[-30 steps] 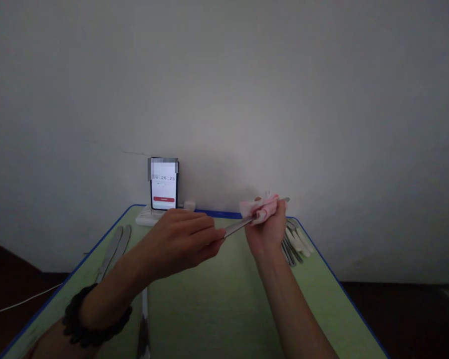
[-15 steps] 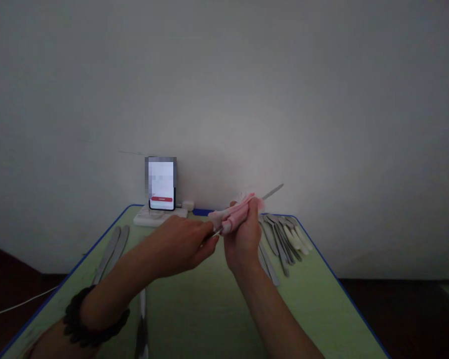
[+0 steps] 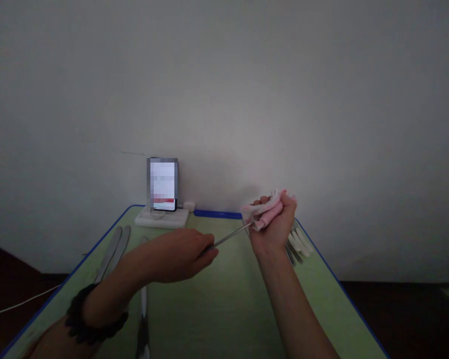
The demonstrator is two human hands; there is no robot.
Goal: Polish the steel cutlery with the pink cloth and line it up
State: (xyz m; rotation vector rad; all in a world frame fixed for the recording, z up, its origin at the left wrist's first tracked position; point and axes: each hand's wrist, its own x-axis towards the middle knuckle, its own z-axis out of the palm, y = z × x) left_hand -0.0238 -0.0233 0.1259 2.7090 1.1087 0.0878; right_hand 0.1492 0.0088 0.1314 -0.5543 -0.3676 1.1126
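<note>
My left hand [image 3: 189,254], with a dark beaded bracelet [image 3: 93,315] at the wrist, is closed on one end of a slim metal table knife [image 3: 230,236]. From there it slopes up to the right into a crumpled pink-and-white cloth [image 3: 271,212]. My right hand [image 3: 275,232] wraps its fingers around this cloth, with the knife's far end hidden inside. Both hands are above the table [image 3: 209,309]. Two other table knives [image 3: 114,249] lie left of my left forearm, and a further piece of metal cutlery [image 3: 143,319] lies partly under it.
Several pieces of cutlery [image 3: 301,242], some with white handles, lie by the table's right edge, partly behind my right hand. At the back left a phone [image 3: 163,184] stands on a white base [image 3: 160,218] with a plug beside it. A pale wall [image 3: 224,99] rises behind the table.
The cloth in my right hand slid left along the knife towards my left hand, then back right. The knife's far end, seen sticking out beyond the cloth half a second ago, is now covered.
</note>
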